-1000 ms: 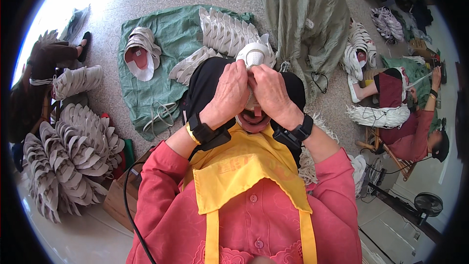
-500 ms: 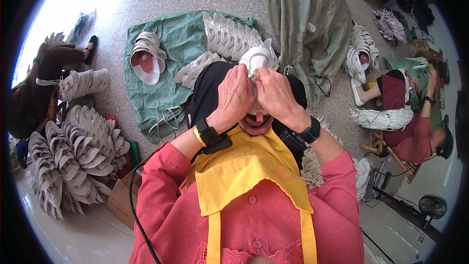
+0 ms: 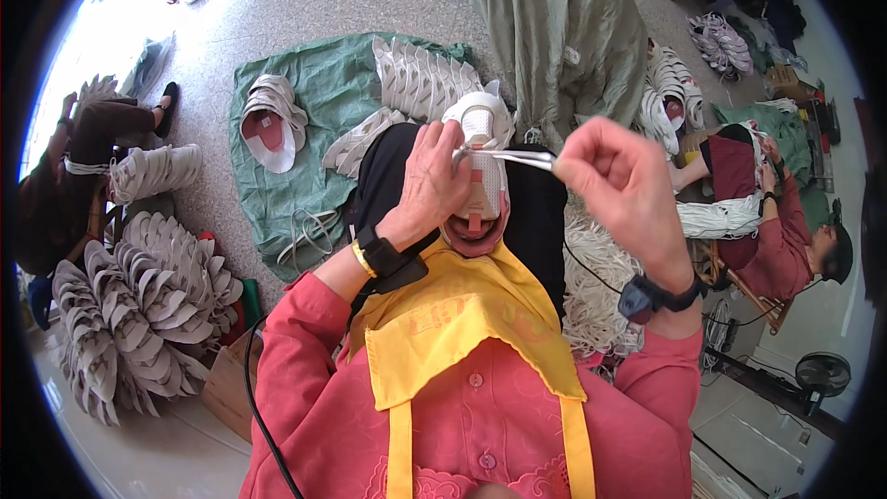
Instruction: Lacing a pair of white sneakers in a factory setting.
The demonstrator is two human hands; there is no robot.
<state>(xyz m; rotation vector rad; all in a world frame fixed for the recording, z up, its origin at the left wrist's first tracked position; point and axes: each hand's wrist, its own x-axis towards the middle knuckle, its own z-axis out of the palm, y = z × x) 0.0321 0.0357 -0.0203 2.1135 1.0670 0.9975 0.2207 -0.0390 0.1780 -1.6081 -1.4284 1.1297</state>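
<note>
White shoe [image 3: 476, 187], long axis front-to-back, toe [image 3: 478, 114] seemingly forward

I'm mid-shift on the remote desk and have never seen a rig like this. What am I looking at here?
There is no machine: these are a person's bare hands. A wide fisheye camera on the head looks down, so straight edges bend near the rim, and picture left is the person's left.

A white shoe sits at the lap. The right hand pinches a lace stretched out from it. The left hand is at the shoe's left side; its exact grip is hidden.

Beyond, a green sheet on the floor bears stacked white uppers.
</note>
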